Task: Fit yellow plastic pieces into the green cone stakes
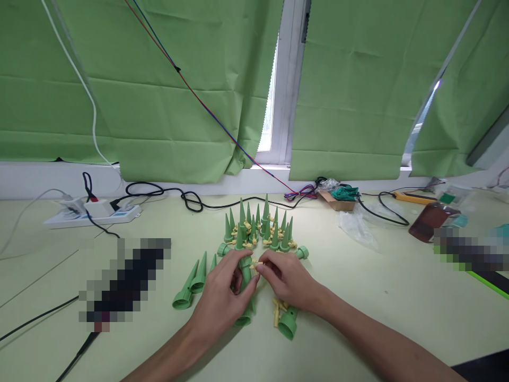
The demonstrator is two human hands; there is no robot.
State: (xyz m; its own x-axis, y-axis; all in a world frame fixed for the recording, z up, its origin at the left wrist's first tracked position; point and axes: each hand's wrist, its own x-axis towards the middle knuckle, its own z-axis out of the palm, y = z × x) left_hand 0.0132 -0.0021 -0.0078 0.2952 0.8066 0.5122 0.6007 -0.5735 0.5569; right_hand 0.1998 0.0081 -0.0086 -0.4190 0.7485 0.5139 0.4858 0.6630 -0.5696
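My left hand (222,286) is closed around a green plastic plant-watering spike (245,271), whose wide threaded end points away from me. From the other side, my right hand (288,276) pinches a small yellow valve (256,263) against that spike; whether it is seated in the hole is hidden by my fingers. Just beyond my hands stands a cluster of upright green spikes (265,215), many with yellow valves at their bases. Loose green spikes (184,295) lie beside my left hand. Under my right wrist are another green spike (288,323) and several loose yellow valves (276,313).
A white power strip (95,216) with black cables sits at the back left. Farther right are a small cardboard box (338,201), a clear plastic bag (358,228) and a brown bottle (431,220). Blurred dark objects lie on both sides. Green curtains (178,106) hang behind the table.
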